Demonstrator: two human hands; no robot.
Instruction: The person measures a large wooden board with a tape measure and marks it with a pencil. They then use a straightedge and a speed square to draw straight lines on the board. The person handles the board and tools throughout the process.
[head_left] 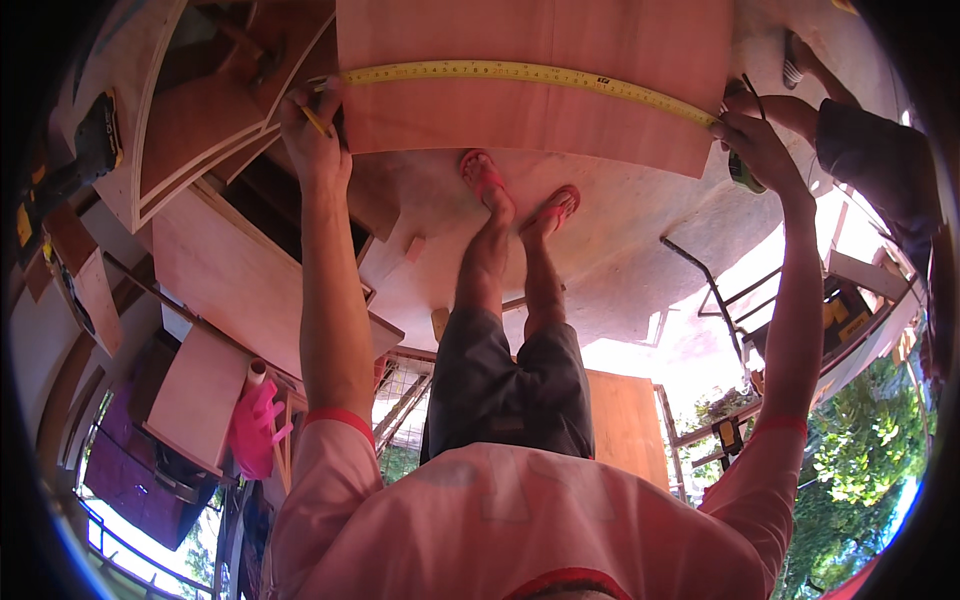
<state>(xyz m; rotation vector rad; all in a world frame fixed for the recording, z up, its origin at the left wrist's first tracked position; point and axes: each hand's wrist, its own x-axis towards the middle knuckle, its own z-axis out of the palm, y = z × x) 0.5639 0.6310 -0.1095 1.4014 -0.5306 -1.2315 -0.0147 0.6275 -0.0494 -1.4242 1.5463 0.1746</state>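
Note:
A reddish plywood panel (540,120) lies in front of me, with a yellow tape measure (520,72) stretched across it from left to right. My left hand (318,135) is at the panel's left edge, by one end of the blade, its fingers closed on a yellow pencil (316,121). Whether those fingers also grip the tape's end is hard to make out. At the right edge, my right hand (762,150) closes on the other end of the blade. A dark green tape case (744,174) shows partly below that palm.
Another person (870,150) is close by on the right. Plywood cabinet pieces (205,95) and a cordless power tool (98,135) crowd the left side. A pink bag (257,430) hangs at lower left. A bent metal bar frame (705,275) stands on the right.

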